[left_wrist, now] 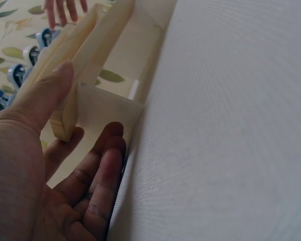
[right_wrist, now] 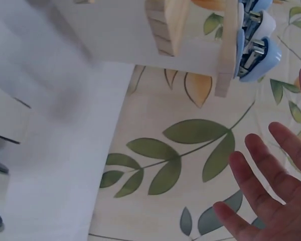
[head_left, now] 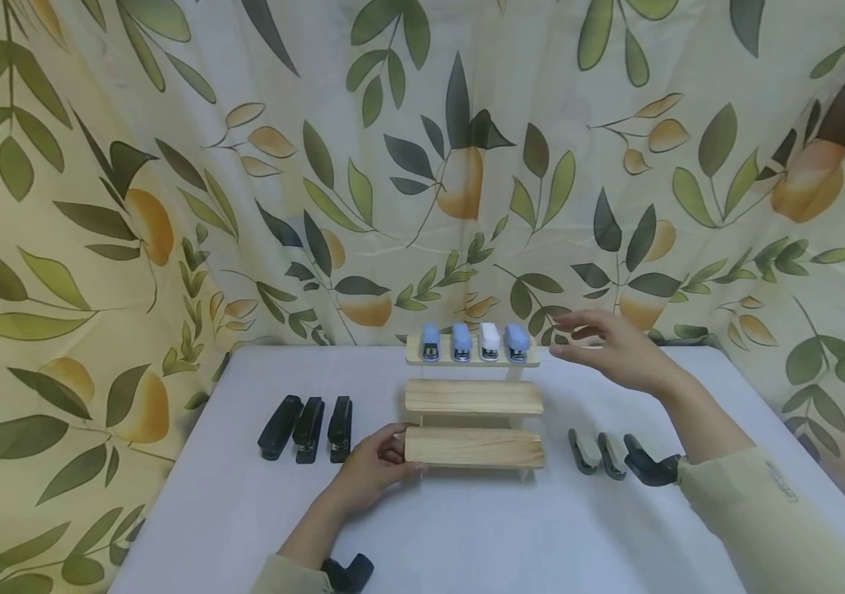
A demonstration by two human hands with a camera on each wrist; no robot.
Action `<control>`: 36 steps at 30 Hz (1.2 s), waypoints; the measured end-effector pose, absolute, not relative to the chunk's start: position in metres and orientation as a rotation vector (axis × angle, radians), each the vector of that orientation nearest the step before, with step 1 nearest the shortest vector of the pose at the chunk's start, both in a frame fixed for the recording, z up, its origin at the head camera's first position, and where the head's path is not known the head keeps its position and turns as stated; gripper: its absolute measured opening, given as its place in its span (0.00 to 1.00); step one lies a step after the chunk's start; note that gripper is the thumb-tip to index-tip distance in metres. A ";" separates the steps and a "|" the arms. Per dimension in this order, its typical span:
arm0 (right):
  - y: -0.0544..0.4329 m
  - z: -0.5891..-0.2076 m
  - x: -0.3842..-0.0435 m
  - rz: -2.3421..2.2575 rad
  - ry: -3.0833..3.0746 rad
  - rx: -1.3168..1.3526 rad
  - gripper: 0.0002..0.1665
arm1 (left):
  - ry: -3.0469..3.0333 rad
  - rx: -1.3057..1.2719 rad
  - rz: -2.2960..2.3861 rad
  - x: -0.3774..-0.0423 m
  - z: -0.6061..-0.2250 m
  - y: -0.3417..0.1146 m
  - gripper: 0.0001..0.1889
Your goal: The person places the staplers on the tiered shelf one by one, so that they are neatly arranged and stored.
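So my left hand [head_left: 367,477] has hold of the left end of the lowest board on a three-tier rack of pale wood boards with whitish translucent side panels [head_left: 474,396]. Thumb's lying on top of the board, and the other fingers are bent in around and below its end, so it's a loose sort of pinch. My right hand [head_left: 619,353] is just off the right end of the rack's top board, fingers loosely spread, holding nothing and not touching the rack.

Up on the rack's top board there's a row of small staplers: three light blue plastic ones [head_left: 517,340] and one white plastic one [head_left: 489,340], third from the left. The blue one at the right end is the nearest to my right hand.

Left of the rack, three long black staplers [head_left: 309,429] sit side by side on the white-covered counter [head_left: 482,536]. Right of the rack are at least two pale grey staplers with dark edges [head_left: 612,456], near my right sleeve [head_left: 757,511]. Behind the rack hangs a cream leaf-and-fruit print curtain [head_left: 244,66].
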State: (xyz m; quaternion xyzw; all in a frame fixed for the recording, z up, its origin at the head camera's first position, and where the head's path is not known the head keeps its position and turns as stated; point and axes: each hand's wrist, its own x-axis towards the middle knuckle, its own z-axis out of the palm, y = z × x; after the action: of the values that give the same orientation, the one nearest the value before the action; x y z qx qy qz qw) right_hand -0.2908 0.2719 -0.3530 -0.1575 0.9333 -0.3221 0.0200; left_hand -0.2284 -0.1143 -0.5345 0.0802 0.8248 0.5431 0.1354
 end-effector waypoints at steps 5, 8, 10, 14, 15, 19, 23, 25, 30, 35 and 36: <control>0.278 -0.361 -0.285 -0.978 2.911 -0.468 0.40 | 2.380 0.225 1.583 -0.229 -0.534 -0.115 0.40; 0.280 -0.366 -0.282 -0.963 2.907 -0.454 0.40 | 2.379 0.221 1.589 -0.229 -0.535 -0.115 0.40; 0.282 -0.370 -0.279 -0.946 2.907 -0.440 0.40 | 2.378 0.219 1.592 -0.229 -0.536 -0.114 0.40; 0.284 -0.380 -0.273 -0.913 2.910 -0.425 0.41 | 2.379 0.211 1.589 -0.229 -0.537 -0.113 0.40; 0.285 -0.383 -0.272 -0.908 2.912 -0.425 0.41 | 2.379 0.210 1.587 -0.229 -0.537 -0.113 0.40; 0.287 -0.394 -0.269 -0.892 2.905 -0.416 0.41 | 2.380 0.209 1.587 -0.229 -0.536 -0.113 0.39; 0.288 -0.401 -0.267 -0.894 2.895 -0.407 0.40 | 2.392 0.209 1.585 -0.229 -0.535 -0.114 0.39; 0.288 -0.404 -0.265 -0.900 2.890 -0.403 0.39 | 2.399 0.207 1.582 -0.228 -0.535 -0.114 0.40; 0.289 -0.413 -0.261 -0.889 2.883 -0.384 0.39 | 2.407 0.214 1.577 -0.228 -0.536 -0.116 0.40; 0.293 -0.421 -0.256 -0.865 2.896 -0.384 0.38 | 2.388 0.234 1.595 -0.228 -0.535 -0.116 0.40; 0.294 -0.422 -0.256 -0.860 2.897 -0.384 0.38 | 2.383 0.238 1.600 -0.229 -0.535 -0.116 0.40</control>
State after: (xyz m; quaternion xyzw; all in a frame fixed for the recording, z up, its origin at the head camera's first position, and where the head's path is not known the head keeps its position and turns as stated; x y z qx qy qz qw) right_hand -0.2558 0.2940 -0.4218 -0.1258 0.9500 -0.2819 0.0478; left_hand -0.2285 -0.1156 -0.5353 0.0820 0.8203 0.5508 0.1301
